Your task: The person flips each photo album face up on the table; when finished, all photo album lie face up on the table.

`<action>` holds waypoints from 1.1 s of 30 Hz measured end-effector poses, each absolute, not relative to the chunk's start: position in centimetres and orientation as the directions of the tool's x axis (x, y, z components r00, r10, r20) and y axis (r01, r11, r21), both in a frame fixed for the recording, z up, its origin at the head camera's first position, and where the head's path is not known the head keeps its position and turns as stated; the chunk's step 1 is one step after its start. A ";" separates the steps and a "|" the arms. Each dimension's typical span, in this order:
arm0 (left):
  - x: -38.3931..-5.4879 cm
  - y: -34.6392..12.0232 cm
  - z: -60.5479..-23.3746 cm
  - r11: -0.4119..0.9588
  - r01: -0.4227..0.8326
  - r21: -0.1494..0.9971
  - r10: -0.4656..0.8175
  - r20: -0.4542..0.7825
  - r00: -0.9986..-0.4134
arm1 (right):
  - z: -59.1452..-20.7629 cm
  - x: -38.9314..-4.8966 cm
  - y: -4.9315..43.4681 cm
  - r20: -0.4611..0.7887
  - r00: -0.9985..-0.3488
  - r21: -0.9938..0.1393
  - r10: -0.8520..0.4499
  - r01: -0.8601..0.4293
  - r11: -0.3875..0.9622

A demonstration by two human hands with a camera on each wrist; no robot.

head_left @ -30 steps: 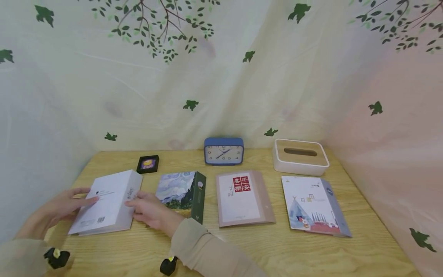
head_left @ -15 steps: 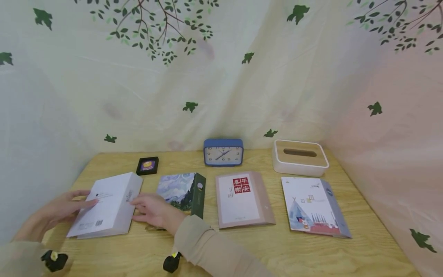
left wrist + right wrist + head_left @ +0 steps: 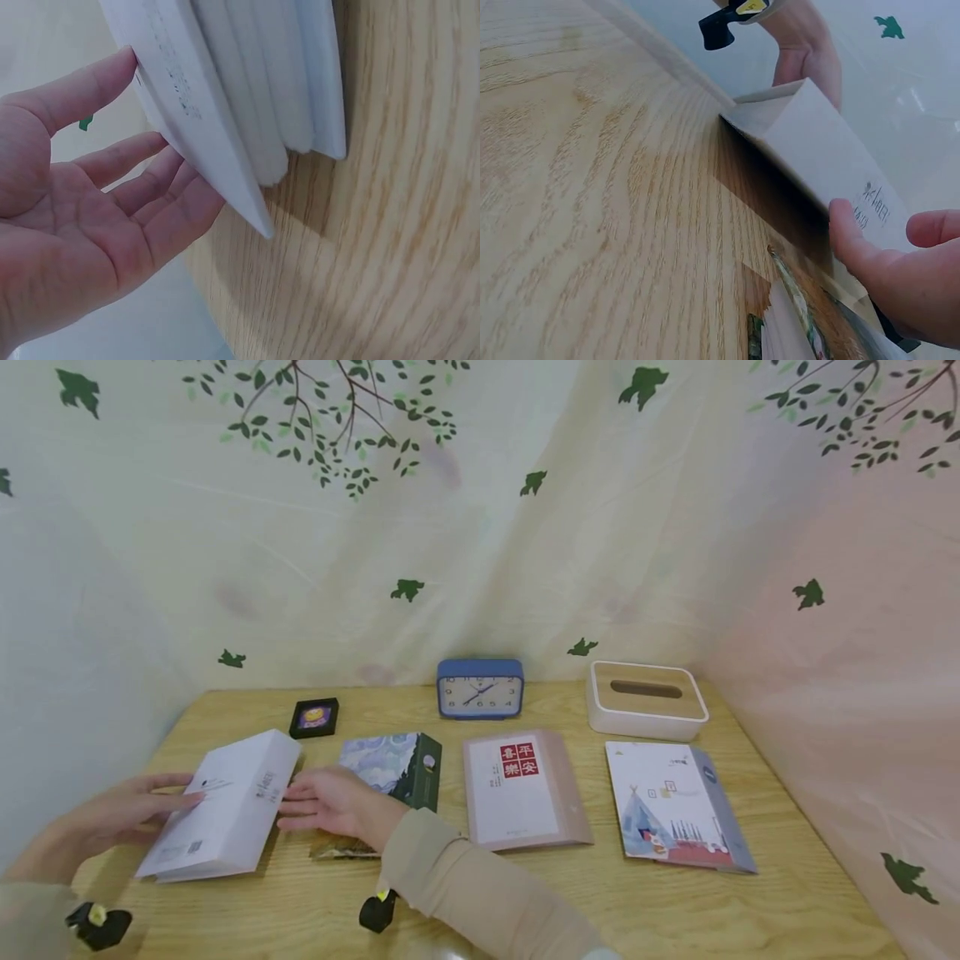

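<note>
A thick white book (image 3: 213, 818) with a barcode on its cover lies at the left of the table. My left hand (image 3: 123, 810) holds its left edge, thumb on the cover and fingers at the underside; the left wrist view shows the cover standing slightly apart from the pages (image 3: 251, 90). At the lettered spine (image 3: 829, 157) is my right hand (image 3: 341, 810), its fingers extended, fingertips right by the spine. A dark shadow shows under the spine side in the right wrist view. Partly behind the right hand lies a book with a painted landscape cover (image 3: 378, 760).
Farther right lie a pinkish book with red characters (image 3: 517, 802) and a book with a tent picture (image 3: 667, 802). Along the back stand a small black frame (image 3: 313, 717), a blue clock (image 3: 480, 689) and a white tissue box (image 3: 647, 702). A fabric backdrop (image 3: 480, 552) hangs behind.
The white book has shifted slightly left and toward me, and its spine faces up more. My right hand's fingers have straightened and slid from the spine's lettering to its lower edge.
</note>
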State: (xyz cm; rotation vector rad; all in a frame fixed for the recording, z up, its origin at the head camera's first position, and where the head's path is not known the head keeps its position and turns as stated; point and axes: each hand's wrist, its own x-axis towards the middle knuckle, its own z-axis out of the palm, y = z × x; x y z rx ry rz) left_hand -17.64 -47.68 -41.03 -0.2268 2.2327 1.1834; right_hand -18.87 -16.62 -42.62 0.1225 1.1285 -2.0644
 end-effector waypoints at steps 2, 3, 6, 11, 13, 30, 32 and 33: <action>-17.4 -47.9 -41.1 0.568 -0.414 0.712 0.141 -0.579 -0.803 | -42.6 -18.9 -16.5 -0.402 -0.696 -0.683 -0.595 0.661 -0.311; -17.3 -47.9 -41.1 0.556 -0.418 0.718 0.148 -0.581 -0.800 | -42.6 -19.0 -16.4 -0.394 -0.692 -0.687 -0.604 0.659 -0.306; -16.9 -48.0 -41.3 0.512 -0.430 0.743 0.180 -0.583 -0.793 | -42.7 -19.0 -16.2 -0.378 -0.680 -0.709 -0.628 0.649 -0.276; -16.3 -48.0 -41.6 0.445 -0.442 0.779 0.244 -0.581 -0.777 | -42.4 -19.1 -16.0 -0.391 -0.684 -0.771 -0.615 0.609 -0.187; -16.2 -48.0 -41.7 0.421 -0.431 0.798 0.284 -0.568 -0.773 | -42.3 -19.1 -15.8 -0.395 -0.693 -0.786 -0.604 0.595 -0.168; -16.1 -47.5 -42.8 0.274 -0.418 0.866 0.441 -0.500 -0.745 | -42.3 -19.3 -15.8 -0.351 -0.704 -0.818 -0.617 0.551 -0.163; -16.1 -47.4 -42.8 0.259 -0.415 0.872 0.455 -0.489 -0.744 | -42.2 -19.3 -15.8 -0.350 -0.709 -0.820 -0.612 0.548 -0.165; -16.1 -47.4 -42.8 0.253 -0.414 0.874 0.460 -0.485 -0.744 | -42.2 -19.3 -15.9 -0.351 -0.712 -0.821 -0.608 0.546 -0.166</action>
